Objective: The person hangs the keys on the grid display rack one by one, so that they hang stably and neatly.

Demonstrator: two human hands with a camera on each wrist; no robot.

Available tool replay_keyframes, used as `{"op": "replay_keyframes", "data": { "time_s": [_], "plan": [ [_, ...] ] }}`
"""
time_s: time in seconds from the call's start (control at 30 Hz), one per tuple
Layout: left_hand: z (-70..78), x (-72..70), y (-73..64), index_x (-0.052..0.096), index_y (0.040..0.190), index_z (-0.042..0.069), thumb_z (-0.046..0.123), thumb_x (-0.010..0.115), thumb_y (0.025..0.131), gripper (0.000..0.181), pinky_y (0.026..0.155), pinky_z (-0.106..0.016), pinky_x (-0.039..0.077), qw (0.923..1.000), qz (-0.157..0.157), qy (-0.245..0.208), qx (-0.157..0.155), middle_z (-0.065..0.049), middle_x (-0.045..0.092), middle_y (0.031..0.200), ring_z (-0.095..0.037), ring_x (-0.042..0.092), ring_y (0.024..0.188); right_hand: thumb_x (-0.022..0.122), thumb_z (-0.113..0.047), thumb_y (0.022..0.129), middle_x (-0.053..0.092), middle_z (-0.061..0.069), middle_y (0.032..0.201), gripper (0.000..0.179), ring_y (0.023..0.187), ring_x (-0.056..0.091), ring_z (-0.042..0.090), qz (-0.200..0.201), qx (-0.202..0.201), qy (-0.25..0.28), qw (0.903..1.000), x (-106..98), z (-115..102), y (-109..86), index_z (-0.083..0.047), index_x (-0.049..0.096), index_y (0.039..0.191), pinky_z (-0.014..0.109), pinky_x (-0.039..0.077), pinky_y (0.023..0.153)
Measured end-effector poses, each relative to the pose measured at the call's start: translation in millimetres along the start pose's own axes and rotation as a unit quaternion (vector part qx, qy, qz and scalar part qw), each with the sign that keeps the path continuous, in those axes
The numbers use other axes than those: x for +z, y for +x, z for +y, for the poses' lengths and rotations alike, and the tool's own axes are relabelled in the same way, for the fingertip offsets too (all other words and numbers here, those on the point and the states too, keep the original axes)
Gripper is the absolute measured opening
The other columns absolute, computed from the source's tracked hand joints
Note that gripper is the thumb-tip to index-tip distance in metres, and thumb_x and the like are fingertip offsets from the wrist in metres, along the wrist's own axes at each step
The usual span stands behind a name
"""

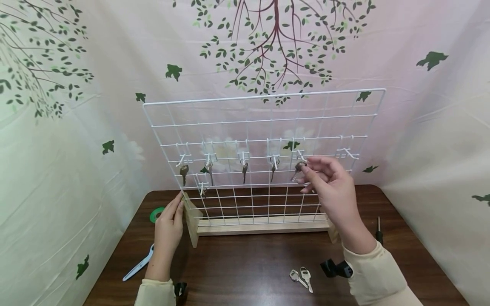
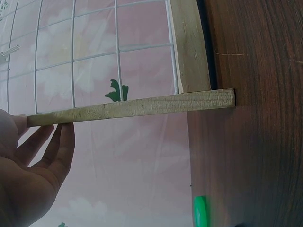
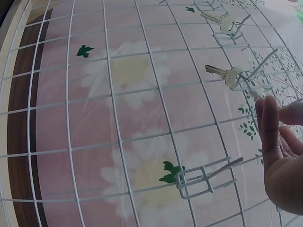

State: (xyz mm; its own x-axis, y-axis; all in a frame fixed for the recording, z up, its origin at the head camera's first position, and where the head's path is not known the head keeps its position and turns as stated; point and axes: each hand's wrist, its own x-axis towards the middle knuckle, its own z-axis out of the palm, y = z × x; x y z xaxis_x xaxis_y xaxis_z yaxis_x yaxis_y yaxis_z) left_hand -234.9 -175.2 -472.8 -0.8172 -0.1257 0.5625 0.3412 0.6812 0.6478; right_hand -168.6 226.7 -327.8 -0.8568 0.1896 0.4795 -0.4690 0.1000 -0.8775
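Note:
A white wire grid [image 1: 264, 171] stands in a wooden base [image 1: 264, 229], with several white hooks clipped to it. My right hand [image 1: 337, 195] pinches a key [image 1: 300, 166] at the hook [image 1: 301, 155] right of centre. In the right wrist view the fingertips of my right hand [image 3: 279, 137] hide that key, close beside a hanging key [image 3: 233, 77]. Other keys hang to the left, among them an end key [image 1: 184, 173]. My left hand [image 1: 168, 223] grips the wooden side leg [image 2: 128, 108], fingers on its outer side.
Two loose keys [image 1: 306, 278] lie on the brown table [image 1: 245, 259] in front of the rack. A green ring [image 1: 156, 215] and a light-blue handled tool [image 1: 138, 265] lie at left, a screwdriver [image 1: 379, 233] at right. A bare hook [image 1: 347, 153] is on the grid's right side.

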Motion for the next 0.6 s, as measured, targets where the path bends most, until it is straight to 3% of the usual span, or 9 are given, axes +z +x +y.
{"op": "replay_keyframes", "data": {
  "time_s": [0.13, 0.33, 0.6],
  "plan": [
    [0.6, 0.2, 0.8, 0.060, 0.153, 0.014, 0.018, 0.055, 0.113, 0.041, 0.104, -0.058, 0.058, 1.0000, 0.000, -0.001, 0.006, -0.019, 0.068, 0.147, -0.041, 0.067, 0.133, 0.073, -0.007, 0.102, 0.080, -0.002, 0.109, 0.030, 0.081, 0.079, 0.010, 0.001, -0.004, -0.022, 0.9997, -3.2, 2.7, -3.1, 0.002, 0.064, 0.129, 0.026, 0.066, 0.065],
    [0.9, -0.1, 0.2, 0.060, 0.153, 0.012, 0.018, 0.055, 0.113, 0.041, 0.104, -0.056, 0.057, 1.0000, 0.001, 0.002, 0.006, -0.019, 0.068, 0.147, -0.040, 0.067, 0.133, 0.074, -0.008, 0.102, 0.081, -0.002, 0.112, 0.028, 0.084, 0.079, 0.011, 0.002, 0.005, -0.029, 0.9996, -8.5, 3.6, -10.4, -0.008, 0.065, 0.129, 0.025, 0.066, 0.066],
    [1.2, 0.1, -0.3, 0.061, 0.153, 0.014, 0.017, 0.056, 0.113, 0.041, 0.103, -0.059, 0.059, 0.9999, 0.002, -0.001, 0.010, -0.019, 0.068, 0.146, -0.042, 0.068, 0.132, 0.072, -0.004, 0.102, 0.078, -0.005, 0.114, 0.036, 0.084, 0.078, 0.010, 0.010, 0.004, -0.104, 0.9945, -16.1, 1.3, -33.4, -0.005, 0.061, 0.136, 0.025, 0.066, 0.072]
  ]
}}
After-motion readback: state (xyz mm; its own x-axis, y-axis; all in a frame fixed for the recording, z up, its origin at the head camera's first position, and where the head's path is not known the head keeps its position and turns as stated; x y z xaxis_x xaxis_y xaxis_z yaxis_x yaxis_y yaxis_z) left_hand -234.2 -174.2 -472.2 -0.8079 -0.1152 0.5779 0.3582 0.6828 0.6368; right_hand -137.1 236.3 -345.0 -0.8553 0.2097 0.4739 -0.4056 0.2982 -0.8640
